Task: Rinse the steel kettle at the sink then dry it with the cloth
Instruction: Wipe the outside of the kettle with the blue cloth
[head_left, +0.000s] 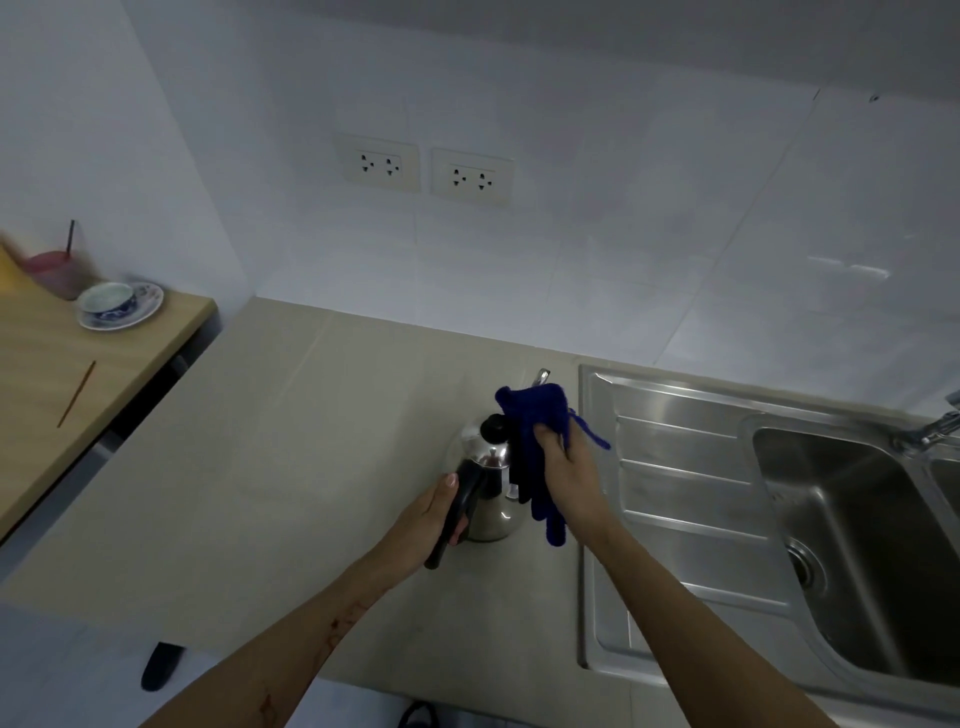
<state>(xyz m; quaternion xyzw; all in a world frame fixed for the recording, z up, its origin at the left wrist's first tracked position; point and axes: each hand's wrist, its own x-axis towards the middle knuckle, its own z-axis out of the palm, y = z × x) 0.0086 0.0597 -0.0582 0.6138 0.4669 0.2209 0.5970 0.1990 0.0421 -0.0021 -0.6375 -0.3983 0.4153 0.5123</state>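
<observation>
**Both hands closed, forearms converging**

The left hand (434, 514) curls round the kettle's black handle (457, 512), thumb lying along its top. The right hand (569, 475) grips the blue cloth (537, 431), fingers bunched in its folds. Both bare forearms reach in from the near edge, angled toward each other.

kettle (491, 491): polished steel, mirror-bright, with a matt black plastic handle and lid knob
cloth (537, 447): deep blue, fuzzy and soft, draped over the kettle's side nearest the sink
counter (291, 467): pale beige, smooth with a dull sheen
sink (691, 499): brushed stainless steel, ridged on the drainer, glossier in the basin
table (78, 374): light wood grain, matt, far side of the counter from the sink
cup and saucer (119, 304): glazed white ceramic with blue pattern, on the table
wall (623, 234): white tiles, faintly glossy, behind the sink
</observation>
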